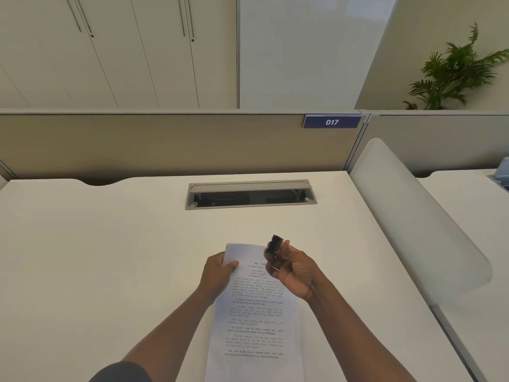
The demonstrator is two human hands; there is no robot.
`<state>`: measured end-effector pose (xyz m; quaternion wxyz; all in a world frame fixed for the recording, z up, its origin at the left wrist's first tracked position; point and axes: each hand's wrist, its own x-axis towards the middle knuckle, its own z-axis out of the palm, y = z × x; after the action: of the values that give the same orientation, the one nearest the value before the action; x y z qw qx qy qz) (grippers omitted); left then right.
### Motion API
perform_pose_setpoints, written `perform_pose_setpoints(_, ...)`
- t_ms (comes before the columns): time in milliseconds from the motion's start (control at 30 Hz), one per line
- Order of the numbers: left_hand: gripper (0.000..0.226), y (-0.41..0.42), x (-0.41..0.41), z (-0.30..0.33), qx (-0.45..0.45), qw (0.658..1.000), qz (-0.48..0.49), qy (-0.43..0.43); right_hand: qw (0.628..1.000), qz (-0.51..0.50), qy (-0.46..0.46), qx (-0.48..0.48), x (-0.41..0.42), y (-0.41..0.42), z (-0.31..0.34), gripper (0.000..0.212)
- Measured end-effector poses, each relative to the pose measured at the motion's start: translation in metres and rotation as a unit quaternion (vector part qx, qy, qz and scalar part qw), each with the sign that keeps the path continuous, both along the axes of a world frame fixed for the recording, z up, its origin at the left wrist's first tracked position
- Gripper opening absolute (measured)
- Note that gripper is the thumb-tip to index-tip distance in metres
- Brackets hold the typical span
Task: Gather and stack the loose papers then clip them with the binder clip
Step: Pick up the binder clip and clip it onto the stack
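Stack gathered; clip poised at the top edge.

My left hand (219,274) pinches the papers (254,312) at their upper left corner, steadying them above the worktop (110,244). My right hand (293,272), fingers closed, holds the black binder clip (276,244) just beyond the top edge. Sheets appear squared, printed text uppermost.

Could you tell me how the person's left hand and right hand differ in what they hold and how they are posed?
The left hand grips the top left edge of the papers, thumb on the printed face; the right hand pinches the black binder clip in its fingertips. The left hand touches the sheets, while the right hand holds the clip just above their top right corner, not yet on them. Both are bare and raised over the white desk.
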<state>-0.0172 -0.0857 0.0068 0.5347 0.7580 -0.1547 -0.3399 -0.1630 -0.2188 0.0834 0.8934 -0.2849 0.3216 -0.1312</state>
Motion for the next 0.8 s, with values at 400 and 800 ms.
perform_pose_setpoints(400, 0.011, -0.003, -0.001, -0.001, -0.007, 1.0, 0.001, 0.003, 0.999, -0.026, -0.016, 0.038, 0.002, 0.003, 0.0, 0.017)
perform_pose_setpoints(800, 0.017, -0.003, 0.003, -0.001, 0.002, 1.0, 0.002, 0.0, 0.825, 0.005, 0.217, -0.521, 0.042, -0.018, 0.012, 0.014)
